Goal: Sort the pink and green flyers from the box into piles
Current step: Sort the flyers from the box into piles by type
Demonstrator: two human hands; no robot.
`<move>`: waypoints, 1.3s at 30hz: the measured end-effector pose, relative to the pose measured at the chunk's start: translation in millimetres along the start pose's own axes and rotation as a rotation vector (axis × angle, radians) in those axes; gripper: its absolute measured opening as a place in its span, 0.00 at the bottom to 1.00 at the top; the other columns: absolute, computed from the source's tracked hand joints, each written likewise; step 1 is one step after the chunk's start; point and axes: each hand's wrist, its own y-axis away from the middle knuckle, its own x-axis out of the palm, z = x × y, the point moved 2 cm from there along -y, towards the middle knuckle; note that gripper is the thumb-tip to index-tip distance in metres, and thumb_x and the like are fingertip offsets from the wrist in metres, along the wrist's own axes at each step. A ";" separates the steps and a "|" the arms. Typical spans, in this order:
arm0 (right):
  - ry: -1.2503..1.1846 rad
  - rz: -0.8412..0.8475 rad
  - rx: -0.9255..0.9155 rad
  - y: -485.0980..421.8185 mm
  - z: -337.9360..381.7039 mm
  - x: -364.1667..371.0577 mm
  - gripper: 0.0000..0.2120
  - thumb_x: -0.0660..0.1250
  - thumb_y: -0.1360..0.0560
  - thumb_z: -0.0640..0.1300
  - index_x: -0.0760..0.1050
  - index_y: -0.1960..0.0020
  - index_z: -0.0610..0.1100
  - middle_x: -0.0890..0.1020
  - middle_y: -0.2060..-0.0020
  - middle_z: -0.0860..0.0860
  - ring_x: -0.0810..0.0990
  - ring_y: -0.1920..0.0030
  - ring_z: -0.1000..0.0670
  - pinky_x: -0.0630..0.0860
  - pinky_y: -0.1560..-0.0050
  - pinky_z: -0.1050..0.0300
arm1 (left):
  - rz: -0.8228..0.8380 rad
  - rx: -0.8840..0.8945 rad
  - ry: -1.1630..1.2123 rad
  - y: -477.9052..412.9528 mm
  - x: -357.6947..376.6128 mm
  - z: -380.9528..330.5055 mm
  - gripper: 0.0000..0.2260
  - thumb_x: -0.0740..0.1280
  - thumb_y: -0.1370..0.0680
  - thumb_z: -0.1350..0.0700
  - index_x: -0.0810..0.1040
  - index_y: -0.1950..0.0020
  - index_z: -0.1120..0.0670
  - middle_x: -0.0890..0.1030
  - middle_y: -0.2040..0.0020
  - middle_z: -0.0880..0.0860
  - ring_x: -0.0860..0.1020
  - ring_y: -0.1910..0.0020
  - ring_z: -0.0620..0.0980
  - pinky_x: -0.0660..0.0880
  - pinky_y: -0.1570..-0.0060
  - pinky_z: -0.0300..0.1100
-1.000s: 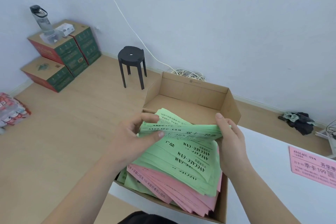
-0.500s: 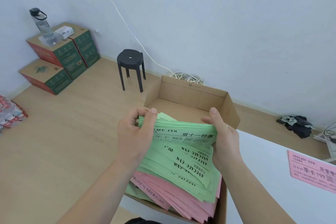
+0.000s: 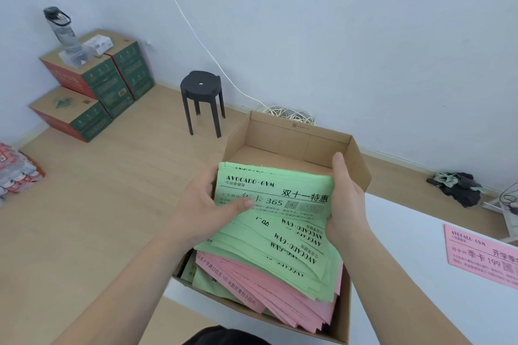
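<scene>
Left hand [image 3: 202, 206] pinches green flyers [image 3: 276, 190]; right hand [image 3: 347, 200] clasps them.

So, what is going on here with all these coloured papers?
A person is sorting flyers out of a cardboard box that stands on a white table. The left hand and the right hand grip a bundle of green flyers over the box. Under it, other green flyers and pink flyers lie mixed inside. A single pink flyer lies on the table to the right.
</scene>
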 end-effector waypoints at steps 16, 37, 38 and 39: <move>0.321 0.235 -0.231 -2.0 -21.1 -26.1 0.13 0.68 0.20 0.32 0.77 0.36 0.39 0.87 0.45 0.45 0.87 0.44 0.42 0.82 0.44 0.41 | -0.003 0.003 -0.181 -6.1 8.9 -16.7 0.09 0.77 0.24 0.56 0.85 0.50 0.41 0.87 0.50 0.42 0.83 0.49 0.38 0.78 0.50 0.34; 0.269 -0.237 -0.177 35.7 43.5 -224.9 0.09 0.61 0.19 0.38 0.76 0.43 0.48 0.84 0.49 0.51 0.83 0.51 0.53 0.75 0.55 0.56 | 0.524 -0.178 -0.168 5.2 228.7 -84.2 0.09 0.67 0.16 0.58 0.83 0.44 0.45 0.88 0.50 0.46 0.86 0.56 0.55 0.83 0.65 0.49; 0.292 -0.290 -0.130 35.1 37.7 -253.8 0.09 0.60 0.19 0.39 0.75 0.43 0.49 0.83 0.48 0.51 0.82 0.50 0.52 0.76 0.54 0.54 | 0.543 -0.199 -0.193 7.5 258.8 -74.8 0.10 0.66 0.16 0.59 0.83 0.45 0.45 0.88 0.50 0.47 0.85 0.55 0.55 0.83 0.67 0.49; 0.320 -0.326 -0.081 34.6 30.9 -280.5 0.09 0.59 0.19 0.39 0.74 0.43 0.49 0.83 0.47 0.50 0.82 0.48 0.50 0.76 0.53 0.52 | 0.571 -0.232 -0.215 11.5 288.5 -63.4 0.11 0.65 0.17 0.60 0.83 0.45 0.46 0.87 0.50 0.48 0.85 0.54 0.55 0.83 0.67 0.51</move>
